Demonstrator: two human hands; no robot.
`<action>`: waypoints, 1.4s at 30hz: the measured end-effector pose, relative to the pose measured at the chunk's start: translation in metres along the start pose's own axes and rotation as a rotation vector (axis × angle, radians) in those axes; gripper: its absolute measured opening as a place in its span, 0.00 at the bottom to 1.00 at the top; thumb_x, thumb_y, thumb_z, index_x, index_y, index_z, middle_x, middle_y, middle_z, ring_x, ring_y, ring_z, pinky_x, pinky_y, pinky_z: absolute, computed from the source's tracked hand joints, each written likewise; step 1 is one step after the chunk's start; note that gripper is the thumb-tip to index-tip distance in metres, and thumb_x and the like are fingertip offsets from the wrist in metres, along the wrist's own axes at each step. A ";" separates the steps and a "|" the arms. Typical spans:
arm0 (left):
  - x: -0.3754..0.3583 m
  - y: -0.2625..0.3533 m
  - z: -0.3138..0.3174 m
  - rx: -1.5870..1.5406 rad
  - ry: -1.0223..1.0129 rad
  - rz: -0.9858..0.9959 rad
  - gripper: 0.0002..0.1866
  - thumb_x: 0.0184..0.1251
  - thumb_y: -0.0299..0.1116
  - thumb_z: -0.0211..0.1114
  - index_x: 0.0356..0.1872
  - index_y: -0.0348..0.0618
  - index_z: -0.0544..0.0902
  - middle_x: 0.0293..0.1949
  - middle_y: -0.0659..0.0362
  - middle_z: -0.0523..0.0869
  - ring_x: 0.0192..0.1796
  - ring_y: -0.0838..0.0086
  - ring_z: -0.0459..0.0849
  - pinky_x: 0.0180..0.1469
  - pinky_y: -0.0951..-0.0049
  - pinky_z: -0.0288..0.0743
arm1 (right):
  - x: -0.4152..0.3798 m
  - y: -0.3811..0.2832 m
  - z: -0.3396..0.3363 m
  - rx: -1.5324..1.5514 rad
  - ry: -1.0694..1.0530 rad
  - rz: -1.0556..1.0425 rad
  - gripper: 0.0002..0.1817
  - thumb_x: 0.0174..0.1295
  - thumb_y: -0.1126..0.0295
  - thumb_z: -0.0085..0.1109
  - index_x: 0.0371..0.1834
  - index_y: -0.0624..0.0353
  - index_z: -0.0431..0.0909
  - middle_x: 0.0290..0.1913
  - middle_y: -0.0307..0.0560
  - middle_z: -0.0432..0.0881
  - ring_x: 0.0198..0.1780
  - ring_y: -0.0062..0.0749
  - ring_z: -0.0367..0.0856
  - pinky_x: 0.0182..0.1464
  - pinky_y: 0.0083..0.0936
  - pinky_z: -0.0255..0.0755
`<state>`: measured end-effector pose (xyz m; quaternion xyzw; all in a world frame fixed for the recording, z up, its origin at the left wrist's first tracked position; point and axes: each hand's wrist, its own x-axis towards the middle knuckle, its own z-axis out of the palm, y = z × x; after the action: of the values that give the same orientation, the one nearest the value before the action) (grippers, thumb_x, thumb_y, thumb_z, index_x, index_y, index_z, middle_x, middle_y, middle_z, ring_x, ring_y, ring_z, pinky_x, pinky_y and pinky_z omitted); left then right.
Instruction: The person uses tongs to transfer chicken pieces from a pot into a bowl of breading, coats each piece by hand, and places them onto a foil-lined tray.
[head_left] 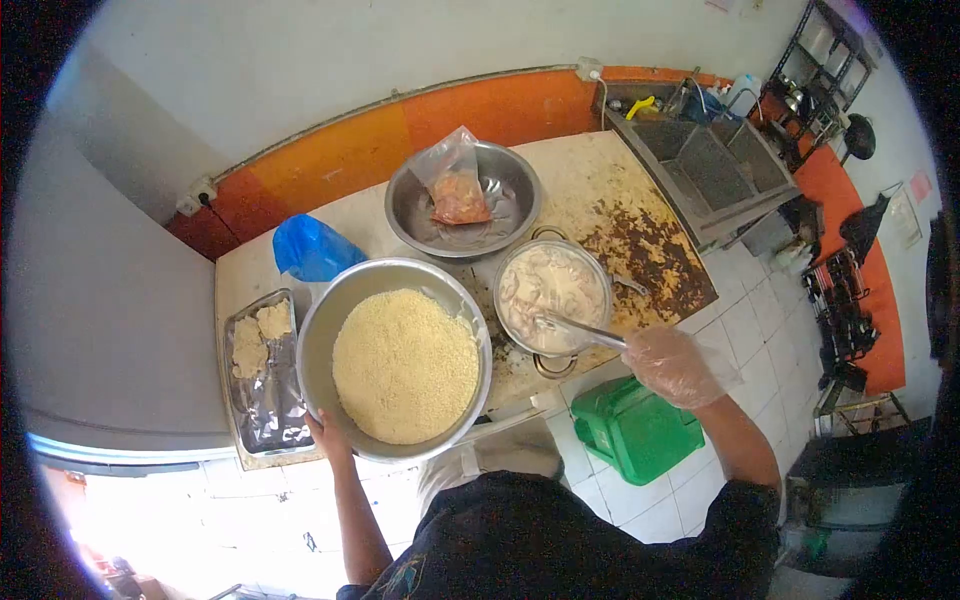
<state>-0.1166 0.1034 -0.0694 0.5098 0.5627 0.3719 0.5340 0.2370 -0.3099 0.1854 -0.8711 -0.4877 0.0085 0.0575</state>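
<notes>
My left hand (pixel 330 436) grips the near-left rim of a large metal bowl (pixel 481 385) of pale yellow breadcrumbs (pixel 405 365). In a clear plastic glove, my right hand (pixel 672 366) is closed around metal tongs (pixel 590 331). Their tips dip into a two-handled metal pot (pixel 607 283), among pieces in creamy batter (pixel 550 285); whether they pinch a piece cannot be made out. Left of the bowl, crumb-coated pieces (pixel 250 347) lie at the far end of a metal tray (pixel 272 415).
Behind the pot stands a metal basin (pixel 405 205) with a clear bag of orange-pink food (pixel 460 198). A blue plastic bag (pixel 310 248) lies behind the bowl. A green bin (pixel 640 430) stands below the table's front edge; a sink (pixel 710 165) is at the right.
</notes>
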 end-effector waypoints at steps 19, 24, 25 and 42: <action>0.021 -0.037 -0.017 -0.057 -0.109 0.161 0.25 0.76 0.43 0.50 0.64 0.34 0.63 0.57 0.45 0.74 0.57 0.58 0.74 0.61 0.62 0.65 | -0.013 0.026 0.091 0.792 -0.142 0.496 0.14 0.62 0.60 0.56 0.35 0.63 0.78 0.22 0.46 0.74 0.26 0.37 0.74 0.30 0.36 0.66; 0.005 -0.005 -0.011 0.168 -0.130 0.049 0.33 0.76 0.45 0.49 0.72 0.35 0.52 0.66 0.41 0.65 0.66 0.55 0.68 0.65 0.63 0.62 | -0.029 -0.007 0.075 0.930 -0.132 0.724 0.14 0.64 0.58 0.57 0.32 0.59 0.76 0.20 0.33 0.68 0.21 0.21 0.65 0.23 0.25 0.60; 0.008 -0.012 -0.017 0.399 -0.155 0.098 0.33 0.76 0.44 0.49 0.72 0.33 0.51 0.69 0.41 0.61 0.67 0.55 0.66 0.67 0.63 0.60 | -0.029 -0.009 0.072 0.851 -0.122 0.754 0.14 0.64 0.59 0.58 0.28 0.56 0.74 0.19 0.30 0.67 0.17 0.17 0.62 0.18 0.21 0.58; -0.004 0.029 -0.010 0.100 -0.256 0.158 0.26 0.77 0.39 0.48 0.67 0.33 0.58 0.61 0.42 0.69 0.62 0.59 0.68 0.64 0.63 0.60 | -0.027 -0.070 -0.021 0.411 0.255 0.580 0.12 0.65 0.65 0.54 0.34 0.65 0.73 0.21 0.51 0.67 0.25 0.34 0.67 0.31 0.36 0.63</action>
<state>-0.1220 0.1066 -0.0391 0.6215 0.4660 0.3163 0.5446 0.1653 -0.2985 0.2129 -0.9374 -0.1976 0.0134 0.2865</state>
